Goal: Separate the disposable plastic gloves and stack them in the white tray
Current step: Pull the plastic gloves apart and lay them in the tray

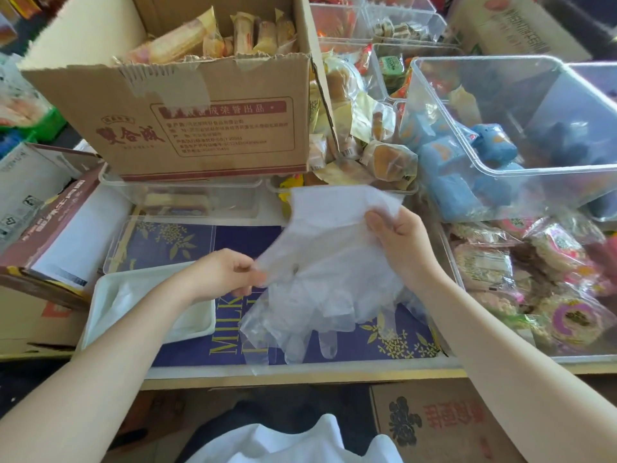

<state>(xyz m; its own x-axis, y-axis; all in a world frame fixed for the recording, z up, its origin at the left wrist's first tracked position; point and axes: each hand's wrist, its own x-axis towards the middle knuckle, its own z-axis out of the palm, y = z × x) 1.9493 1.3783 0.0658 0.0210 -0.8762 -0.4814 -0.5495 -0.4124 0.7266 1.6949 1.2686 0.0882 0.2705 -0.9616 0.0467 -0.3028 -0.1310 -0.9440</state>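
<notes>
The right hand point(399, 240) grips the bunch of gloves point(320, 282) above the surface point(367, 342). The left hand point(222, 274) pinches what seems a single glove's edge, beside the white tray point(100, 305).

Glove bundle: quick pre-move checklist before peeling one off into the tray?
1. Right hand grips the glove bundle at its cuff end: ok.
2. Left hand pinches a glove edge: ok.
3. Only one layer pinched: cannot tell, film is translucent.
4. White tray within reach, just left of the left hand: ok.
5. Tray free to receive: ok, some clear film already lies in it.
6. Glove fingers hang loose over the blue box, nothing snagging them: ok.
</notes>
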